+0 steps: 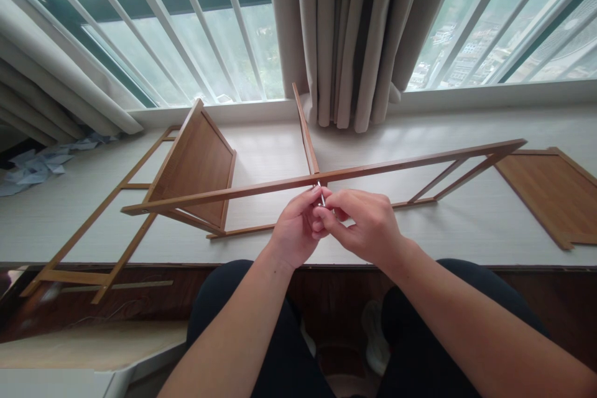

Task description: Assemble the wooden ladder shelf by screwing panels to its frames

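We find open surface (420,236) along the near edge, right of our hands. The long rail (326,175) bars the way across the middle; the upright shelf panel (196,165) blocks the left, a flat panel (550,189) fills the right end, and curtains (354,37) crowd the far edge.

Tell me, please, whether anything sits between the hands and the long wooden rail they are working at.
Nothing visible does. The left hand and right hand meet just under the long wooden rail, pinching a small metal piece whose tip reaches the rail at the joint with the upright slat.
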Action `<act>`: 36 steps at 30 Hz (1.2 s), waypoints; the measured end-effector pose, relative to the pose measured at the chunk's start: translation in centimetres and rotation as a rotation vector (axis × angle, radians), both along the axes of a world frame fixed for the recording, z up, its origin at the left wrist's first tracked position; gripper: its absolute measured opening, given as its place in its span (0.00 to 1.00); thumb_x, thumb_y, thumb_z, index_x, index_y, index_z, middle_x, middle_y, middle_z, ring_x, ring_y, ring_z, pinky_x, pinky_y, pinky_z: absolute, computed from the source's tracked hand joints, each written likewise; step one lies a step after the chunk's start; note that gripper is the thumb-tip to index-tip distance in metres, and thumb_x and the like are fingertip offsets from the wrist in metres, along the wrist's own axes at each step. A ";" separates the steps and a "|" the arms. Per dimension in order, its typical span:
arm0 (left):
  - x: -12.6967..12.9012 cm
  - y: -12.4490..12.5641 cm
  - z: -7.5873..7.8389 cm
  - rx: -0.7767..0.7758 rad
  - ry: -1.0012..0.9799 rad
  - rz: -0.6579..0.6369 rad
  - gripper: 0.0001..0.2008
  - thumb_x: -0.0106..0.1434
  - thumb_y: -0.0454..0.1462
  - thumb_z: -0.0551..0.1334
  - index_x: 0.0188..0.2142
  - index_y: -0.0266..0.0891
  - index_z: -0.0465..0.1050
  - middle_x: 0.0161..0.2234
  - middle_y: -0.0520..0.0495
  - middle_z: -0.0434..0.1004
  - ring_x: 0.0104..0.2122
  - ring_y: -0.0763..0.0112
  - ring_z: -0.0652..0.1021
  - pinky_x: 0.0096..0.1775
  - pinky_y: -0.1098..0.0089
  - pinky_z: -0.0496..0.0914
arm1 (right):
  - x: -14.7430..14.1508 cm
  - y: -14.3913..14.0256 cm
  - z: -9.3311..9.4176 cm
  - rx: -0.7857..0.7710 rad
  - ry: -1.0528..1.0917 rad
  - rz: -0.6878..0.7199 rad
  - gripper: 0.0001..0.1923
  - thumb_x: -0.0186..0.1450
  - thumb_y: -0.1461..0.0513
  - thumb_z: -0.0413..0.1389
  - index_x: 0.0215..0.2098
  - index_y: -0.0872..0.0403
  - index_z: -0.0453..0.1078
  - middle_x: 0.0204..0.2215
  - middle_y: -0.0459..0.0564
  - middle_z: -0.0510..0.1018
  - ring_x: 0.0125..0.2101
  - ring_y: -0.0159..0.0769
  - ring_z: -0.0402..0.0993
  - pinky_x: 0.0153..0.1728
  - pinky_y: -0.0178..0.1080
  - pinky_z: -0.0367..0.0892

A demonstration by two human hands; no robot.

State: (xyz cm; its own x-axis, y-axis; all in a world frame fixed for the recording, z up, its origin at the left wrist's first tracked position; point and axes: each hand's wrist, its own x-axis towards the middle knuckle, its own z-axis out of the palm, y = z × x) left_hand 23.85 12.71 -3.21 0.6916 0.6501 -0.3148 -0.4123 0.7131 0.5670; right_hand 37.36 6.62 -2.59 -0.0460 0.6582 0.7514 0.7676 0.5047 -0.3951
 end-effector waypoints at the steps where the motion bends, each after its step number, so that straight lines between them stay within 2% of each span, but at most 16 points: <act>1: 0.0 0.0 0.1 -0.005 0.001 0.002 0.11 0.59 0.40 0.71 0.34 0.34 0.76 0.19 0.56 0.65 0.16 0.83 0.63 0.16 0.82 0.56 | 0.0 0.0 0.0 -0.011 0.010 0.003 0.11 0.71 0.63 0.57 0.29 0.53 0.68 0.21 0.44 0.76 0.22 0.29 0.70 0.28 0.34 0.63; 7: 0.1 -0.1 0.3 -0.004 -0.008 0.009 0.11 0.57 0.40 0.72 0.33 0.33 0.76 0.19 0.58 0.62 0.16 0.83 0.63 0.15 0.81 0.56 | 0.0 -0.2 0.1 -0.065 0.053 0.029 0.11 0.71 0.64 0.55 0.30 0.53 0.71 0.23 0.46 0.80 0.24 0.31 0.75 0.31 0.34 0.67; 15: 0.1 -0.2 0.3 0.010 0.007 0.031 0.12 0.57 0.40 0.72 0.33 0.34 0.76 0.19 0.58 0.61 0.16 0.84 0.62 0.15 0.81 0.54 | 0.0 -0.3 0.1 -0.116 0.111 0.041 0.13 0.72 0.62 0.55 0.30 0.54 0.73 0.23 0.46 0.80 0.24 0.32 0.76 0.30 0.35 0.67; 20: 0.1 -0.2 0.4 0.013 0.023 0.052 0.12 0.55 0.40 0.73 0.33 0.34 0.76 0.19 0.59 0.61 0.16 0.84 0.62 0.16 0.81 0.54 | 0.0 -0.4 0.1 -0.170 0.180 0.031 0.15 0.73 0.62 0.54 0.27 0.53 0.72 0.23 0.45 0.80 0.22 0.29 0.72 0.28 0.34 0.64; 33: 0.1 -0.3 0.5 0.021 0.023 0.036 0.14 0.54 0.41 0.75 0.33 0.34 0.77 0.19 0.59 0.60 0.16 0.84 0.62 0.16 0.81 0.54 | 0.2 -0.5 -0.3 -0.158 0.175 0.015 0.11 0.71 0.65 0.53 0.30 0.52 0.72 0.24 0.43 0.79 0.22 0.28 0.69 0.27 0.33 0.63; 36: 0.1 -0.3 0.5 0.031 0.017 0.037 0.13 0.55 0.41 0.74 0.33 0.34 0.77 0.19 0.59 0.60 0.16 0.84 0.62 0.16 0.81 0.54 | 0.2 -0.5 -0.3 -0.149 0.189 0.017 0.07 0.70 0.65 0.54 0.34 0.52 0.71 0.23 0.42 0.78 0.22 0.28 0.71 0.27 0.32 0.64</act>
State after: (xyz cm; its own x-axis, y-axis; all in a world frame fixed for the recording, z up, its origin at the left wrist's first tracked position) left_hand 23.93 12.45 -2.76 0.6617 0.6850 -0.3050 -0.4285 0.6792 0.5958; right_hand 37.57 6.08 -2.90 0.0741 0.7628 0.6424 0.6644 0.4425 -0.6022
